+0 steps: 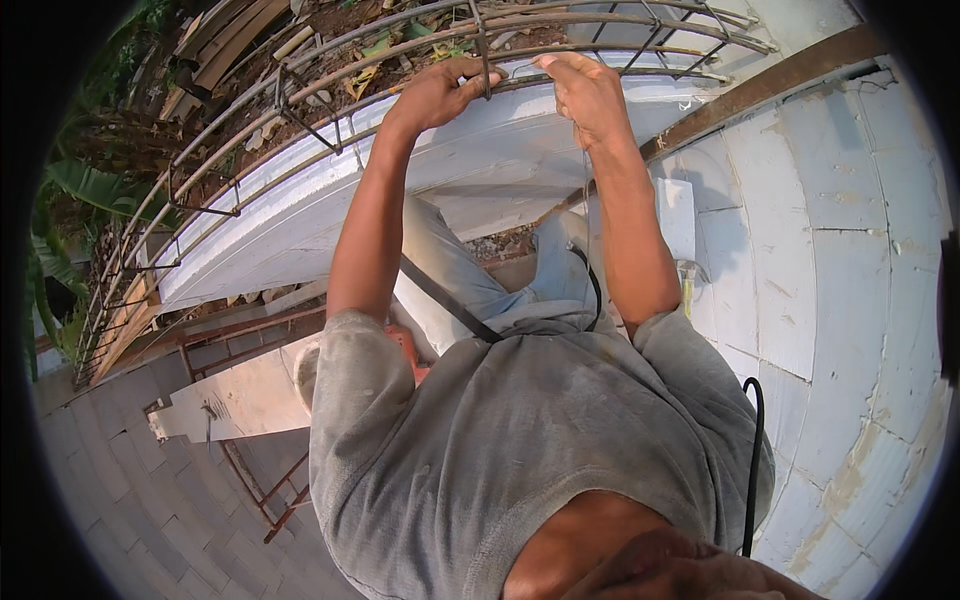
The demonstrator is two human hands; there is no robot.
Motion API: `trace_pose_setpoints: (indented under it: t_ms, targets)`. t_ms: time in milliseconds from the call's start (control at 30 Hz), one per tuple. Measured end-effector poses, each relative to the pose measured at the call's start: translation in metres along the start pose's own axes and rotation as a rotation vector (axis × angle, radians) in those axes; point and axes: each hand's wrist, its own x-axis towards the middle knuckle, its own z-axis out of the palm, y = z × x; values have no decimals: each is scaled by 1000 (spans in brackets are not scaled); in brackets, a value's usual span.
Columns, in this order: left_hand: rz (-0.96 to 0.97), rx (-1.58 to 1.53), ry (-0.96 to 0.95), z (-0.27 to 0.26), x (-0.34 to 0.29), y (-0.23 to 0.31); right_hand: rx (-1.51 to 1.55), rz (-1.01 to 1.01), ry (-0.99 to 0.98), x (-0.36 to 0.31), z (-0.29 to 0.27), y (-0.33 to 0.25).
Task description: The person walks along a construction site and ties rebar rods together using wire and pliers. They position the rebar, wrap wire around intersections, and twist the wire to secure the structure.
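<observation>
A long rebar cage (400,48) of rusty rods and square stirrups lies along the top of a pale block wall (480,130). My left hand (447,92) is at the near rods beside one stirrup (481,40), fingers and thumb closed together. Just to its right, my right hand (585,95) pinches thin tie wire (586,180), whose loose length hangs down along my wrist. A short bit of wire shows between the two hands, near the rod. Whether my left fingers grip the wire or the stirrup is too small to make out.
A tall block wall (800,250) with a brown beam (765,90) stands on the right. At the left are a scaffold frame (265,495) and a plank (245,395). Beyond the cage lie soil, boards (230,40) and green leaves (95,190).
</observation>
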Motion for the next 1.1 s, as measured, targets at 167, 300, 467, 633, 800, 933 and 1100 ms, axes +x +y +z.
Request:
trace_pose_setpoints:
  t_ms: [167, 300, 467, 633, 800, 933, 1100]
  targets:
    - [79, -24, 123, 10, 5, -21, 331, 3, 57, -12, 4, 17]
    - [-23, -163, 251, 6, 5, -8, 366, -255, 285, -9, 40, 46]
    - [-76, -118, 577, 6, -15, -8, 341, -381, 175, -7, 54, 40]
    - [22, 37, 791, 13, -43, 5, -47, -245, -67, 8, 32, 40]
    - [32, 92, 519, 19, -42, 3, -438, -285, -147, 18, 28, 4]
    - [-105, 185, 285, 14, -34, 4, -522, -155, -233, 17, 26, -6]
    - [-208, -129, 23, 3, -14, -7, -465, -111, -284, 24, 26, -5]
